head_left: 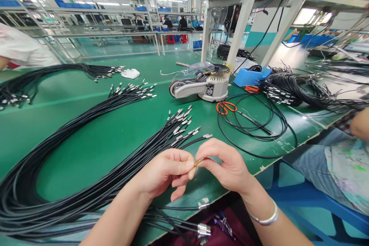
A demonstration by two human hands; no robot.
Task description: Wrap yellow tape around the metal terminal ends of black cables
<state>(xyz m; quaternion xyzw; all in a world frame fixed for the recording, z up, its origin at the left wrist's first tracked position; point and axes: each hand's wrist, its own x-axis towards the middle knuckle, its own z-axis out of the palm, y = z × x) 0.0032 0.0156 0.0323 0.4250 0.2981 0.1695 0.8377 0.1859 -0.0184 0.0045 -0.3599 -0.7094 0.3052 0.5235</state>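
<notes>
Left hand (167, 169) and right hand (229, 165), fingertips clamped on a small amber strip (198, 162), lower centre; black cables (57, 144) crowd the left; grey machine (215, 86), right of centre, label (210, 90) unreadable.

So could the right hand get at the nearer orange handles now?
Probably yes: only loose black cable lies between the right hand and the nearer orange handles, though that hand seems to pinch an amber piece.

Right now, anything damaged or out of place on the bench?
The green bench's front edge looks chipped: pale patches break its surface, one to the right of the right hand. Also, loose black cable sprawls in loops beside orange handles, unlike the gathered bundle on the left. No spill visible.
</notes>
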